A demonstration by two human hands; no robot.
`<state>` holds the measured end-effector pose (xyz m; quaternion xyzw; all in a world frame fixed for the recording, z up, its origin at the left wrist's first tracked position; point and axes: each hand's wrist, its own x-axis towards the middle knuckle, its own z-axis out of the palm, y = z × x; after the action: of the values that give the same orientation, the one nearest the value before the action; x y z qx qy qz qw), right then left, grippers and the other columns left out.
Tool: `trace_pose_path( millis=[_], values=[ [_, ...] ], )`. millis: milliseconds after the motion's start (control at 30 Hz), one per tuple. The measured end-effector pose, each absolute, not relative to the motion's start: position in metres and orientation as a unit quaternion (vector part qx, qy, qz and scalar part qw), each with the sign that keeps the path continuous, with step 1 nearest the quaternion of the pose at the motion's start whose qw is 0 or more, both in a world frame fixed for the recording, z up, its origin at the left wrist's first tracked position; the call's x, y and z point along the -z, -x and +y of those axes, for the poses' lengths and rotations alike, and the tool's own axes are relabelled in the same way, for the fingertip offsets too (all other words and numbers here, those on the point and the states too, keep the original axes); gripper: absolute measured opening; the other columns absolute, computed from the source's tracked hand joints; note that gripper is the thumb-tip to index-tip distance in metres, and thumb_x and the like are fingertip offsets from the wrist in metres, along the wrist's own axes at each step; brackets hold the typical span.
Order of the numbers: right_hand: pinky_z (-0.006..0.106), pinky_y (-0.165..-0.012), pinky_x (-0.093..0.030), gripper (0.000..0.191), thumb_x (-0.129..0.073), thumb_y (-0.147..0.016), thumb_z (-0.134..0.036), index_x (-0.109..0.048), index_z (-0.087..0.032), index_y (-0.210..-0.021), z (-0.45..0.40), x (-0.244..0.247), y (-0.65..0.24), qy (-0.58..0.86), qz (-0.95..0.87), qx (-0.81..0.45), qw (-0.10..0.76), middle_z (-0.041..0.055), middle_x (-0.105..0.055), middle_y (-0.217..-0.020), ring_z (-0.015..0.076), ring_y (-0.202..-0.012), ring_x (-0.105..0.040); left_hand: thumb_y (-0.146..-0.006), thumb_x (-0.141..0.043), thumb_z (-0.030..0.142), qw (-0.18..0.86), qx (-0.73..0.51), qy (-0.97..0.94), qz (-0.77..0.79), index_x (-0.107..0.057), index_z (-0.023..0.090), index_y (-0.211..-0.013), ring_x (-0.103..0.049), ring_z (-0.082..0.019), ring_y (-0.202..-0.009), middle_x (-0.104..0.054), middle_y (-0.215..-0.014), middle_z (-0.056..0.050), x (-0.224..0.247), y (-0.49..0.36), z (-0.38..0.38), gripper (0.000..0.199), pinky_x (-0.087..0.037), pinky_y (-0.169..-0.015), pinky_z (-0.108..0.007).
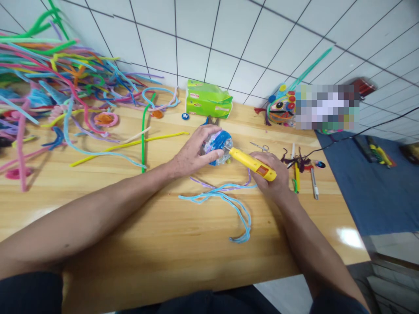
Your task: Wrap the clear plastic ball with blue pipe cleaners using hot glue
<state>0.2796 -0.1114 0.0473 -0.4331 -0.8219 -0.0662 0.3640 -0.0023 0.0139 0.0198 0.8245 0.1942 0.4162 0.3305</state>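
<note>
- Nearest you, the bare front of the wooden table (147, 244) ran up to your body, with light-blue fuzzy strands (249, 220) lying loosely curved on it; they looked feather-light and bendy, easiest to pinch mid-length.
- Just beyond lay a thin purple-and-white strand (203, 185), likely just as pliant.
- Your right hand (273, 174) was closed around the rear of a yellow tool (248, 162). Its casing looked stiff, light and perhaps a little slick, so the broad handle was the place to hold it, well back from the metal tip, which may have been hot.
- The blue-and-clear bundle (219, 141) was under your left hand (198, 152), above the table, with the tool's tip at its right side. Your left fingers were partly open, curved over its top and left side, with the thumb across its lower part. It looked light, crinkly and easily dented; a gentle grip on the left side would have suited it, away from the tip.
- Off to the right lay small metal scissors (266, 148), thin and rigid, best taken by the loops.
- Farther off, a soft green packet (209, 101) rested near the tiled wall (196, 39), and a tangled heap of coloured strands (75, 74) spread at the left.
</note>
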Motion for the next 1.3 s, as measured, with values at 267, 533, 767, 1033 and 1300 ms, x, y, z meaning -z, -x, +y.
trace_pose_path(
  millis=[267,533,767,1033,1300],
  values=[
    [0.047,-0.087,-0.068,0.041,-0.069,-0.098,-0.022,-0.062,-0.030,-0.137,-0.1115,-0.0467,-0.2792,0.438,-0.818,0.079,0.364,0.0093,-0.085,-0.118,0.0302,-0.105,-0.085,-0.106,-0.067,0.060,0.333,-0.405,-0.826,0.207,-0.054,0.024,-0.154,-0.059,-0.031,-0.146,-0.061,-0.156,-0.015,-0.0178,0.0027,0.0149,0.062,-0.048,-0.127,-0.050],
    [0.045,-0.087,-0.068,0.040,-0.070,-0.097,-0.020,-0.064,-0.028,-0.136,-0.1123,-0.0497,-0.2770,0.434,-0.816,0.077,0.374,0.0100,-0.085,-0.117,0.0292,-0.104,-0.084,-0.104,-0.070,0.054,0.335,-0.416,-0.823,0.196,-0.055,0.023,-0.154,-0.061,-0.032,-0.144,-0.062,-0.154,-0.015,-0.0177,0.0019,0.0153,0.060,-0.049,-0.126,-0.051],
    [0.045,-0.090,-0.068,0.038,-0.070,-0.097,-0.020,-0.065,-0.028,-0.134,-0.1145,-0.0505,-0.2755,0.446,-0.812,0.068,0.371,0.0097,-0.085,-0.118,0.0293,-0.106,-0.084,-0.105,-0.068,0.058,0.336,-0.406,-0.824,0.206,-0.055,0.023,-0.154,-0.060,-0.032,-0.145,-0.062,-0.155,-0.015,-0.0186,0.0024,0.0150,0.061,-0.049,-0.127,-0.050],
    [0.045,-0.091,-0.068,0.036,-0.069,-0.098,-0.021,-0.065,-0.028,-0.133,-0.1152,-0.0520,-0.2754,0.452,-0.811,0.059,0.366,0.0097,-0.085,-0.119,0.0289,-0.107,-0.084,-0.106,-0.068,0.054,0.326,-0.415,-0.827,0.195,-0.054,0.021,-0.153,-0.061,-0.031,-0.145,-0.062,-0.154,-0.016,-0.0183,0.0016,0.0150,0.060,-0.049,-0.126,-0.048],
    [0.046,-0.090,-0.068,0.037,-0.068,-0.099,-0.022,-0.064,-0.030,-0.135,-0.1154,-0.0525,-0.2762,0.456,-0.814,0.059,0.355,0.0098,-0.085,-0.120,0.0297,-0.107,-0.084,-0.106,-0.068,0.055,0.323,-0.412,-0.830,0.194,-0.054,0.022,-0.154,-0.060,-0.030,-0.146,-0.062,-0.155,-0.015,-0.0177,0.0026,0.0156,0.060,-0.049,-0.126,-0.048]
  ],
)
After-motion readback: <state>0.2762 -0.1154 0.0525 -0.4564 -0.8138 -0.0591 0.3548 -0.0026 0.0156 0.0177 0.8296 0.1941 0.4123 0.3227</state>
